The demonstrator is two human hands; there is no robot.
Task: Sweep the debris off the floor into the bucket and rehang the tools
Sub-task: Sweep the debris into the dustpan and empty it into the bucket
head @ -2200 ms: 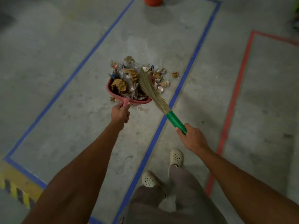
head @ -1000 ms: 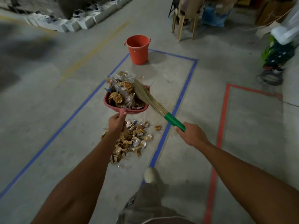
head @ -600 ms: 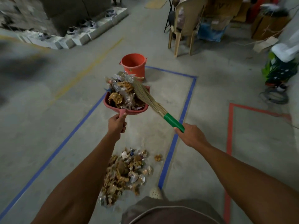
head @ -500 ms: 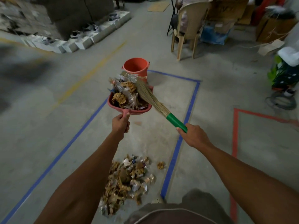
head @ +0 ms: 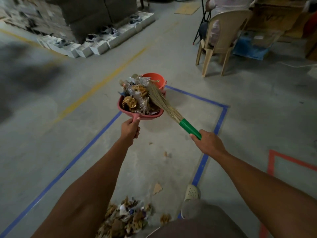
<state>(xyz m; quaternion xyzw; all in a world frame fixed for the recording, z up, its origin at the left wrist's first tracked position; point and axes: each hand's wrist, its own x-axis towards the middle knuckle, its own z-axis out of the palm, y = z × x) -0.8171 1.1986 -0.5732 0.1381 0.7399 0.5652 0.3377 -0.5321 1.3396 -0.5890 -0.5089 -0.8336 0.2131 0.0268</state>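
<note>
On the head view I saw the left hand [head: 130, 128] curled tight round the handle of the red dustpan [head: 148, 117], which was held off the floor just short of the orange bucket [head: 155, 79], its mouth pointing away from me. The right hand [head: 208, 145] gripped the broom [head: 171, 110] by its green handle. The broom's long axis ran up and left, with the bristles lying on the debris [head: 135, 100] heaped in the pan. A litter pile [head: 125, 219] lay on the floor by my feet.

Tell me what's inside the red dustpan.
A heap of brown crumpled scraps and clear plastic wrappers fills the dustpan, with bristles of the broom lying across its right side. The heap covers the pan's floor.
</note>
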